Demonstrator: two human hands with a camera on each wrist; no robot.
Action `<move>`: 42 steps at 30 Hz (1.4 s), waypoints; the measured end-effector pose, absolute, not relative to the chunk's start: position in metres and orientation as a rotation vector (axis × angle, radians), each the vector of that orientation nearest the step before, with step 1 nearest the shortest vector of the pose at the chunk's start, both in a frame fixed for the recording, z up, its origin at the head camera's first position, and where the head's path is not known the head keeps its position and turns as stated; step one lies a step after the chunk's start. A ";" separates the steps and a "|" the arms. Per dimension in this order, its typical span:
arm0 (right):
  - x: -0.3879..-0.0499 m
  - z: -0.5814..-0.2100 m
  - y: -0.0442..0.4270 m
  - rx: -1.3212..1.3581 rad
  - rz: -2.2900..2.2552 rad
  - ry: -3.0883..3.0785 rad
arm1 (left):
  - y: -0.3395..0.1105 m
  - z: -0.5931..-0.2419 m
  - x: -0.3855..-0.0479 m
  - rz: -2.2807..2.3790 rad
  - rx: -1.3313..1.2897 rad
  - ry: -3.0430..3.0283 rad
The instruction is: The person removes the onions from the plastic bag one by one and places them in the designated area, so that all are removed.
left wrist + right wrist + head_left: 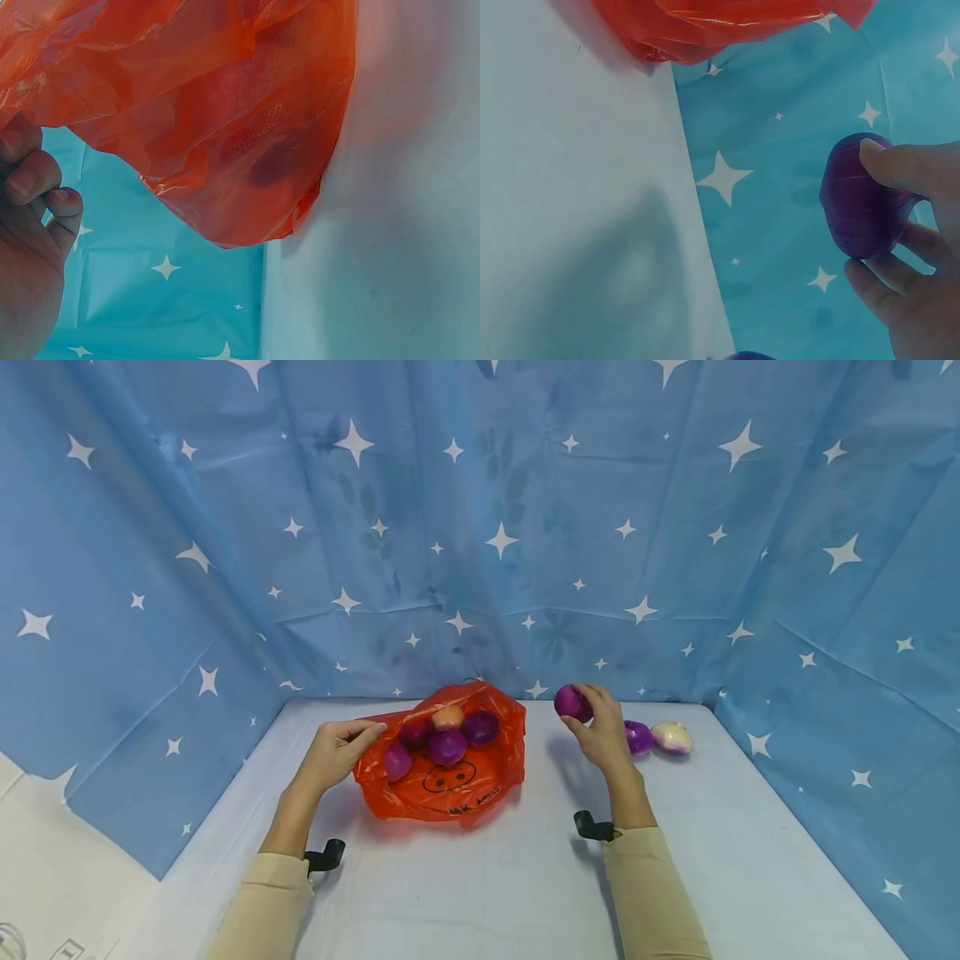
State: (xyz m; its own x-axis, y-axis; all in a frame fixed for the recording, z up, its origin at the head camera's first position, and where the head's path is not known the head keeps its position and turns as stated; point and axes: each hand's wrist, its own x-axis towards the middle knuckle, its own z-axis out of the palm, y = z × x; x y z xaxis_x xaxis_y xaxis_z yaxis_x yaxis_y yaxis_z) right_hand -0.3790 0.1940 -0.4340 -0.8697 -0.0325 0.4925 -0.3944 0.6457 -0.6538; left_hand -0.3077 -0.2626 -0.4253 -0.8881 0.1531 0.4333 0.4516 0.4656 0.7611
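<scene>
Right hand (602, 727): thumb on one side, fingers on the other, clamped on a glossy deep-purple rounded onion (572, 703). Onion is in that grip, off the table judging by the shadow below it. Left hand (337, 750): thumb and fingers together, pinching the rim of a thin red plastic bag with black print (480, 785). In the head view the bag sits left of the right-hand grip and right of the left-hand pinch, mouth open, resting on the white-covered table (450, 893).

Inside the bag, just right of the pinch: several purple bulbs (447, 747) plus one pale orange round item (448, 717). Right of the right hand, near its wrist: a shiny purple bulb (640, 737) and a white-and-purple bulb (672, 737), side by side; can't tell if they touch.

Handling, my read: onion probably light-to-moderate, firm, skin smooth and a bit slippery. Best hold is across the widest part, thumb opposing fingers, about as now; light squeeze should do. Bag looks limp, near weightless, slippery, easy to tear; contents likely drag it down. Take it by the rim, doubled if possible, not by a single stretched layer.
</scene>
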 end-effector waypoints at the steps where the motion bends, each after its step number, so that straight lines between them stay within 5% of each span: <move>1: -0.379 -0.434 0.194 0.333 1.113 -2.429 | -0.263 -0.425 -0.308 -1.386 -0.514 -2.415; 42: -0.387 -0.462 0.217 0.181 1.133 -2.548 | -0.264 -0.427 -0.310 -1.348 -0.531 -2.410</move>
State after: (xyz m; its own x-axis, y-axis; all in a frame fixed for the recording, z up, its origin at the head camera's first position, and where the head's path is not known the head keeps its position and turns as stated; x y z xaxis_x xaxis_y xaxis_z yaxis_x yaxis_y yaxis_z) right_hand -0.3875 0.2173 -0.4620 -0.9320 0.0236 0.3616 -0.2527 0.6728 -0.6953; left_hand -0.3097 -0.2641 -0.4271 -0.8768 0.1598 0.4535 0.4700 0.4835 0.7384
